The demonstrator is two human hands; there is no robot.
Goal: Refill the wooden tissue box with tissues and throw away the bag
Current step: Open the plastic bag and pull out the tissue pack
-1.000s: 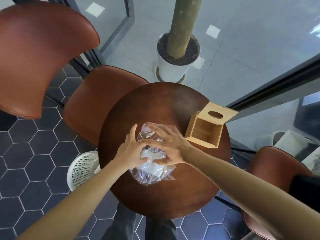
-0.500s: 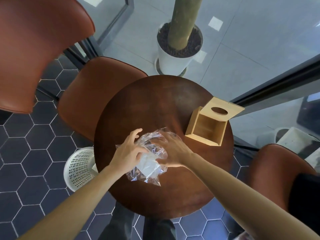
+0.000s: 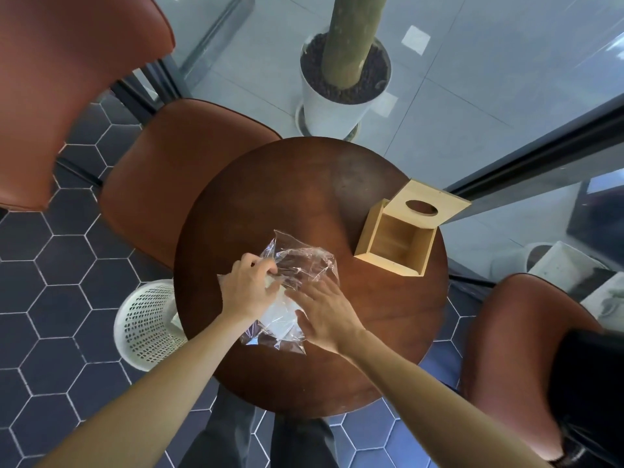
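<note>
A: where's the bag [image 3: 297, 282] sitting?
B: middle of the round worktop [image 3: 304, 184], tissues [image 3: 280, 312] showing white inside. Left hand [image 3: 248, 288] is pinching its near-left side, fingers curled tight on the plastic. Right hand [image 3: 326, 310] is lying flat on it, fingers spread wide.
A: and the wooden box [image 3: 396, 243]?
B: sitting well right of the bag, lid [image 3: 430, 206] flipped open, by the worktop edge.

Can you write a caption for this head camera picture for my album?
Two hands, left hand and right hand, work a clear tissue bag on a round table beside an open wooden tissue box.
</note>
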